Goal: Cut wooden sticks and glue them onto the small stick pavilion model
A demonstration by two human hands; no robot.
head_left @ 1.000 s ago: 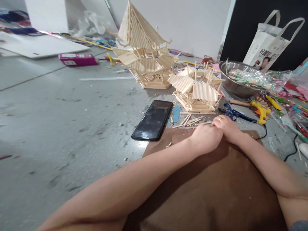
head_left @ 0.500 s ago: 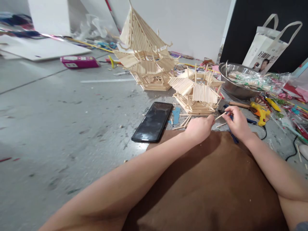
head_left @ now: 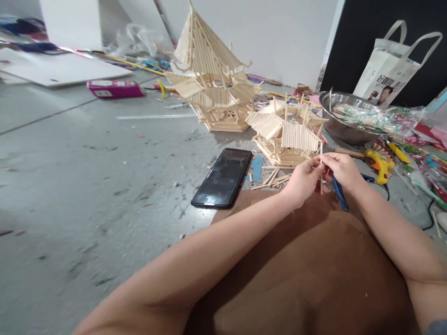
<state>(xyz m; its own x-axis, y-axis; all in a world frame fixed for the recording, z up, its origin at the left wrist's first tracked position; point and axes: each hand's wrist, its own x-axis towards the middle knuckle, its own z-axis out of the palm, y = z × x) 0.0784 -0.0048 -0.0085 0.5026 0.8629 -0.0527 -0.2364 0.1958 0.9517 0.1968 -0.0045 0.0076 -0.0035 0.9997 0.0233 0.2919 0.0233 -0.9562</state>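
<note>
My left hand (head_left: 303,179) and my right hand (head_left: 341,170) meet above the brown board (head_left: 314,270) and pinch a thin wooden stick (head_left: 321,171) held upright between them. My right hand also grips blue-handled cutters (head_left: 339,193), whose handle pokes out below the palm. Just beyond the hands stands a small stick-built pavilion (head_left: 286,132), with loose sticks (head_left: 275,179) lying at its base. A taller stick pagoda (head_left: 207,74) stands behind it.
A black phone (head_left: 223,177) lies left of the hands. On the right are a yellow glue gun (head_left: 380,163), a steel bowl (head_left: 344,118) with wrapped sticks and a white tote bag (head_left: 391,70). A pink box (head_left: 113,87) lies far left on the grey floor (head_left: 87,186).
Both hands rose from the board's far edge. The right hand picked up a stick and the blue cutters; the stick, first slanted, now stands upright between both hands.
</note>
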